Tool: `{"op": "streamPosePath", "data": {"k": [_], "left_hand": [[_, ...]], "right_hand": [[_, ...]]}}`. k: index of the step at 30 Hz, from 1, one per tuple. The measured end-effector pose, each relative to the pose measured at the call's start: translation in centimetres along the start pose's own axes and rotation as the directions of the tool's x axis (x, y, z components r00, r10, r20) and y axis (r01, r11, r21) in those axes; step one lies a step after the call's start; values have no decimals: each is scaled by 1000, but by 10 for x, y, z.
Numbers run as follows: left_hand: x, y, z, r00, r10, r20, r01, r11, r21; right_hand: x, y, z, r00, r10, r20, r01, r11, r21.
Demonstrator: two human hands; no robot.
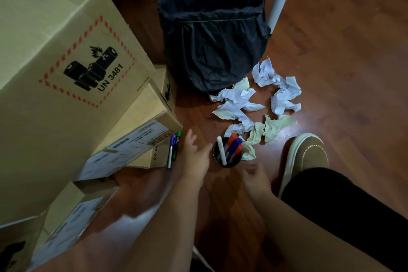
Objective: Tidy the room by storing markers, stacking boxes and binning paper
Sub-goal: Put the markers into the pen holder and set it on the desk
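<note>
A black cup (227, 157) stands upright on the wooden floor (342, 51), holding several markers (231, 149): one white, the others with orange, red and blue caps, all leaning out of its mouth. Two more markers lie loose on the floor side by side, a blue one (170, 153) and a green one (176, 144), right against the bottom edge of a small cardboard box (141, 121). That box leans among other boxes at the left, the biggest (55, 51) printed with a battery warning mark and "UN 3481". A bin (212, 28) lined with a black bag stands behind the cup, and crumpled paper (260, 104), white and pale yellow, is scattered on the floor between the bin and the cup, the nearest pieces touching the cup's far side.

The left hand (196, 157) is between the loose markers and the cup, fingers spread and relaxed, pointing toward the box; its thumb side is at or just beside the cup's rim, and it holds nothing. The two loose markers lie just beside its fingertips. The right hand (254, 174) is blurred, low in front of the cup; its fingers look loosely bent and it appears empty, though I cannot tell for sure. A tan shoe (304, 157) rests on the floor to the right of the cup.
</note>
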State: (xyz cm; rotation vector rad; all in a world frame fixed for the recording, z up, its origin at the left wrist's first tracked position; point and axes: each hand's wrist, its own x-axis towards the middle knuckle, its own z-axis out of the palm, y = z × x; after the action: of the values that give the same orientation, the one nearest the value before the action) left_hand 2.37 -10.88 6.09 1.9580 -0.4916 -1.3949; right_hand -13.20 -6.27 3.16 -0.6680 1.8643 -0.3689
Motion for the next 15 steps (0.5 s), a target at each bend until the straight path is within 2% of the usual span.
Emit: {"op": "streamPosePath", "data": {"k": [2, 4, 6, 8, 11, 15], "left_hand": [[8, -15, -25, 995, -17, -99, 26, 996, 90], [21, -40, -53, 992, -22, -125, 58, 955, 291], [40, -70, -76, 998, -21, -67, 52, 853, 520], [50, -84, -87, 1000, -16, 18, 0, 747, 665], [42, -72, -84, 995, 8, 102, -81, 665, 743], [56, -83, -75, 996, 0, 93, -77, 561, 824]], "right_hand": [[1, 11, 2, 996, 60, 63, -56, 997, -60], [1, 21, 7, 986, 73, 150, -56, 992, -117], [4, 28, 12, 976, 51, 213, -3, 975, -221], [5, 32, 19, 967, 33, 254, 46, 953, -299], [7, 39, 29, 932, 15, 363, 135, 913, -386], [13, 39, 38, 880, -49, 472, 318, 799, -510]]}}
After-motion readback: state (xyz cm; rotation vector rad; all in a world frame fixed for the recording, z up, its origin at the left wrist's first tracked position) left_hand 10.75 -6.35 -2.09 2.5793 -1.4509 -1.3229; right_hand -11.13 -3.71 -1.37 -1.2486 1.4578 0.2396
